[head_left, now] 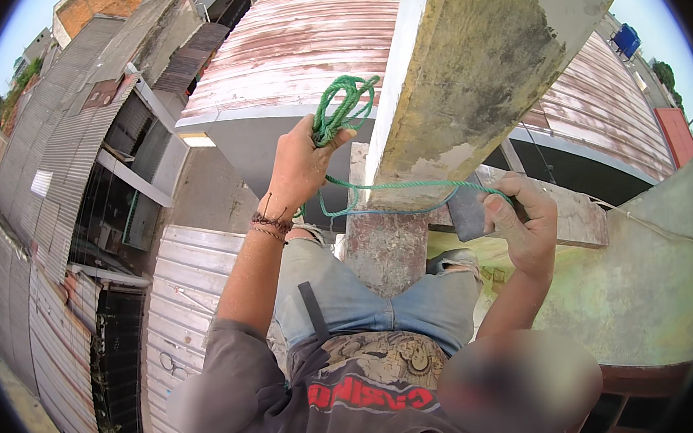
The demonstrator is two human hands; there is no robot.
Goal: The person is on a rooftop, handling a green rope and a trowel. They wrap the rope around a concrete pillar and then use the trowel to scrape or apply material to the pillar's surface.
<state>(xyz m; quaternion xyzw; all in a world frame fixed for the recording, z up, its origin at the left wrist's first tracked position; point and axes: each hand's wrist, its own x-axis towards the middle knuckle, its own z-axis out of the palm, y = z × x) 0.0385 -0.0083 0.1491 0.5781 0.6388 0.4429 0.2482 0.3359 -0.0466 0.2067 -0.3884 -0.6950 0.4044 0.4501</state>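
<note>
My left hand is closed on a bunched coil of green rope, held up in front of a weathered concrete column. A length of the rope runs across to my right hand, whose thumb and fingers pinch it. A thin blue cord hangs below that length. Beside my right hand is a dark grey flat piece; whether my fingers touch it I cannot tell. My legs in jeans straddle a worn concrete beam.
Rusty corrugated roofs lie beyond the column. Grey sheet roofs and a narrow passage are far below at left, with a ribbed metal roof nearer. A stained wall with a cable is at right.
</note>
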